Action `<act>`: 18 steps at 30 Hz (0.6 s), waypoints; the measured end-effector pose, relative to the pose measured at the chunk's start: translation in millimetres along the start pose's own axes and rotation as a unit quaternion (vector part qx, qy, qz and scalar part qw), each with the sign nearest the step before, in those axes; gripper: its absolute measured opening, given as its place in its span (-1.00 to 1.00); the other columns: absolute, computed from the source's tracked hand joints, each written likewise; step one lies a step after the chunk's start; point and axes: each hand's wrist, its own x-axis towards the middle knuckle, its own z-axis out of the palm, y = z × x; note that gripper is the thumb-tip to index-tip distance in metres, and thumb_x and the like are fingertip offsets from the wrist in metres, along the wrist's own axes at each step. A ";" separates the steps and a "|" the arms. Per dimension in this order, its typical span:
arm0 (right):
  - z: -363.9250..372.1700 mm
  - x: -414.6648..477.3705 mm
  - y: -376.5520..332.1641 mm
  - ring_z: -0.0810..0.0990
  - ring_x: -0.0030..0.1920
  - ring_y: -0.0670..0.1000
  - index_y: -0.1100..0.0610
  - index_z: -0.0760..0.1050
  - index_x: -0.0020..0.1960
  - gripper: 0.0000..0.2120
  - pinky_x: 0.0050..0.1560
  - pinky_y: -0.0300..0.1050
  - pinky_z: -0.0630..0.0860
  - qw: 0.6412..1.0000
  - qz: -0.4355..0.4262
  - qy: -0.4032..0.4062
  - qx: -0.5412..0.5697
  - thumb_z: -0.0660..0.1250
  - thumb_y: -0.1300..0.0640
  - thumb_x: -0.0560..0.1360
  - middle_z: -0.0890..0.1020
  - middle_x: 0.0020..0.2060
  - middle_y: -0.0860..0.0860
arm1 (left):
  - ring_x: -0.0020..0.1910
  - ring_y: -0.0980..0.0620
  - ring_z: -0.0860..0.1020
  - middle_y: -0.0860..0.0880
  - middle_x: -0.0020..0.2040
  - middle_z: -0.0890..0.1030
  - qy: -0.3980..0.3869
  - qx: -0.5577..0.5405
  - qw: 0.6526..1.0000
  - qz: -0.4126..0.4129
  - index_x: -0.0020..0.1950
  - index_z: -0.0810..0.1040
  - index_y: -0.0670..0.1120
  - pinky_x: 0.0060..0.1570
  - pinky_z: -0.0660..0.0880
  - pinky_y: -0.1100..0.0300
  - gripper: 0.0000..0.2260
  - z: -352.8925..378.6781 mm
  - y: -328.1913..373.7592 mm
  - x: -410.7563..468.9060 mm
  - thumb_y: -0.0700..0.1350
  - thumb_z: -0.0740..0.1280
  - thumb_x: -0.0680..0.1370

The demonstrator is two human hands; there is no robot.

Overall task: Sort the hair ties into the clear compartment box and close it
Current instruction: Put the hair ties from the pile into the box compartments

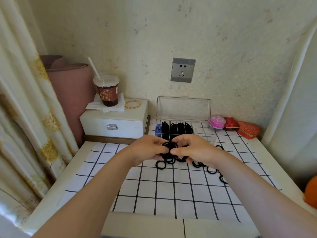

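Both hands meet over the checked cloth, holding a bunch of black hair ties [169, 146] between them. My left hand [147, 149] pinches the bunch from the left, and my right hand [193, 150] pinches it from the right. Several loose black hair ties [160, 165] lie on the cloth under and to the right of the hands. Behind them the clear compartment box [204, 133] stands with its lid [183, 109] up against the wall. Its left compartments hold black ties and something blue; the right ones look bare.
A white jewellery box [113, 122] stands at the back left, carrying a drink cup [107, 90] with a straw and gold bangles [132, 104]. A pink ball [217, 121] and red gift boxes [247, 129] sit at the back right. Curtains flank both sides.
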 end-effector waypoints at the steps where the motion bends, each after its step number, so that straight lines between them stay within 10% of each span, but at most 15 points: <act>1: -0.8 -0.5 -0.1 0.69 -0.08 -0.02 0.00 0.57 0.24 -0.68 -0.19 -0.15 0.59 0.999 0.004 -0.018 0.031 0.47 0.09 0.50 0.68 0.03 0.02 | 0.07 -0.03 0.67 -0.14 0.06 0.69 -0.001 -0.007 1.000 0.006 0.18 0.63 -0.11 0.15 0.59 0.06 -0.77 -0.7 1.6 -0.1 -0.22 0.41 0.53; 10: -9.3 -2.0 -0.7 0.68 0.12 0.15 0.16 0.61 0.21 -0.73 0.14 0.12 0.62 0.982 0.013 -0.023 0.188 0.42 0.14 0.53 0.70 0.10 0.11 | -0.03 0.06 0.61 -0.03 0.05 0.70 0.034 -0.030 0.999 0.022 0.14 0.65 0.01 -0.09 0.55 0.25 -0.81 5.6 20.1 4.2 -0.08 0.44 0.53; 18: -23.2 3.1 5.7 0.71 0.06 0.15 0.20 0.60 0.19 -0.76 0.05 0.03 0.65 0.967 0.013 0.013 0.253 0.40 0.17 0.54 0.72 0.05 0.13 | -0.15 0.12 0.63 0.01 -0.07 0.70 0.054 -0.030 0.998 0.025 0.10 0.66 -0.04 -0.09 0.57 0.24 -0.80 17.0 30.5 23.4 -0.01 0.45 0.52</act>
